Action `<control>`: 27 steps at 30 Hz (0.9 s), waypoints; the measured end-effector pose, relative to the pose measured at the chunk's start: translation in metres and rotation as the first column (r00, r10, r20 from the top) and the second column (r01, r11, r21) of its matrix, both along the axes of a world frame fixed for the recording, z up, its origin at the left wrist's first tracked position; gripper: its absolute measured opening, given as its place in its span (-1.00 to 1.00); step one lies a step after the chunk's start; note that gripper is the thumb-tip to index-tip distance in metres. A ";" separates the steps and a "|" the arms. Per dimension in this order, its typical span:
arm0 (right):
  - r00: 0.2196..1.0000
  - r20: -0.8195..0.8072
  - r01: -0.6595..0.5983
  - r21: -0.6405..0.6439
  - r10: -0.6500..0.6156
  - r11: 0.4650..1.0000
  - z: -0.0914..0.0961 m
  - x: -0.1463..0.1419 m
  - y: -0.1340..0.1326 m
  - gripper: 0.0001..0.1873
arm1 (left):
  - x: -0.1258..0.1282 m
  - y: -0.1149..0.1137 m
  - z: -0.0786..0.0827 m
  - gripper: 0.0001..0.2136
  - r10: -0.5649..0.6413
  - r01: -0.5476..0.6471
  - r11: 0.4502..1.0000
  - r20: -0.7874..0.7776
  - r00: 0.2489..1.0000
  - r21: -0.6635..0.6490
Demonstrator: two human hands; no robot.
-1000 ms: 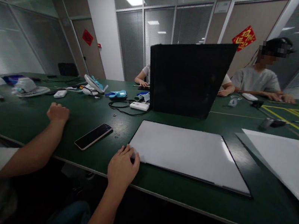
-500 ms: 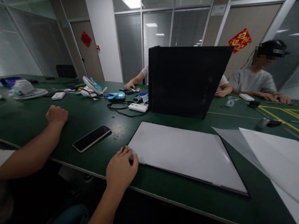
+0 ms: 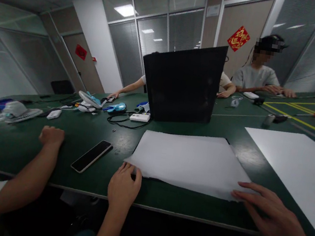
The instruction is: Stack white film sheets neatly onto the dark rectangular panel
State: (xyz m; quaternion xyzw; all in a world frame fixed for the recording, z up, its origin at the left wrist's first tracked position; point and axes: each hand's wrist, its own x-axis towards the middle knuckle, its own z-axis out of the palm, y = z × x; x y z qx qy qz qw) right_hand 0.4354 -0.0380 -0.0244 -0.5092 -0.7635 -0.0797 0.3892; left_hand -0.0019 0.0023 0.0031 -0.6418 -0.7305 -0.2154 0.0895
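Both hands at the near corners of the white sheet

The white sheet (image 3: 189, 161) lies flat on the green table (image 3: 21, 148), long axis running left to right, straight ahead of the person. The left hand (image 3: 124, 180) sits at its near left corner, fingers curled; whether they pinch the edge I cannot tell. The right hand (image 3: 271, 218) lies spread and flat, fingertips on the near right corner. Both are equally close, well apart from each other. A black panel (image 3: 182, 84) stands just beyond the far edge, a phone (image 3: 91, 156) lies left, and a second sheet (image 3: 295, 171) lies right. A neighbour's fist (image 3: 52, 136) rests farther left
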 end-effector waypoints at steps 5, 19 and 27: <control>0.998 0.054 -0.040 -0.075 0.044 0.996 -0.013 0.008 0.007 -0.57 | 0.003 -0.001 0.006 -0.70 0.032 -0.031 0.999 0.037 0.999 -0.029; 0.995 0.094 0.043 -0.126 -0.031 0.991 -0.016 0.001 0.007 -0.53 | -0.001 -0.005 0.000 -0.30 0.114 -0.143 0.988 0.355 0.928 0.056; 0.997 0.052 0.065 -0.085 -0.061 0.994 -0.015 -0.001 0.009 -0.54 | -0.005 -0.002 -0.004 -0.34 0.083 -0.110 0.992 0.337 0.938 0.062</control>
